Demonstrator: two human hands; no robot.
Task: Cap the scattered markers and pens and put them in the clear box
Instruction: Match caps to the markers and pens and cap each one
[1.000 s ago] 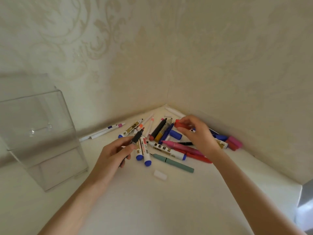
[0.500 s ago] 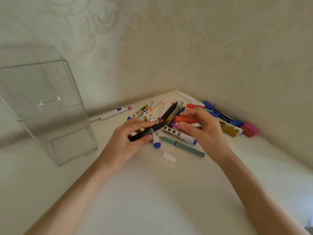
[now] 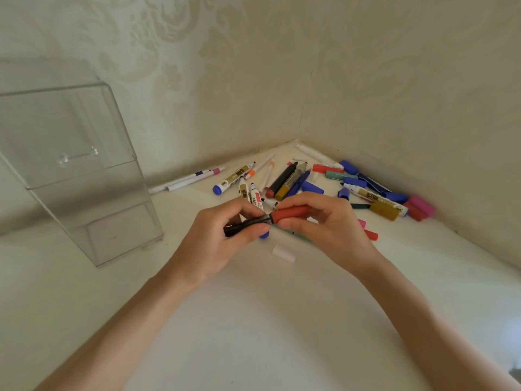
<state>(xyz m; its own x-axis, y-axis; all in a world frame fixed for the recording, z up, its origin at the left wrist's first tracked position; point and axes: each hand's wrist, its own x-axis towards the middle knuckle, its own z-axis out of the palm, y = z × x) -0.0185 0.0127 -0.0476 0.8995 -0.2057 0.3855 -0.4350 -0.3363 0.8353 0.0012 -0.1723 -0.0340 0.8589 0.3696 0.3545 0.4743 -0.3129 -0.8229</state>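
In the head view, my left hand (image 3: 214, 244) is curled round a black marker (image 3: 245, 225), thumb and fingers clamped on its barrel. My right hand (image 3: 324, 224) pinches a red cap (image 3: 290, 214) between thumb and fingers. The cap's mouth meets the marker's tip end at the centre of the view. I cannot tell whether it is fully seated.

To do this well, I judge I should hold barrel and cap on one straight line and brace my left hand close to the joint. Then I push the cap straight on until it stops, without bending it sideways. A red cap on a black barrel may be a mismatch, so I would check the fit before letting go.

The clear box (image 3: 84, 176) stands upright at 9 o'clock from my hands, well apart. The other markers and pens (image 3: 293, 179) lie scattered from 12 to 2 o'clock, in the corner of the table (image 3: 253, 320). A loose white cap (image 3: 283, 253) lies at 5 o'clock, just beside my hands.
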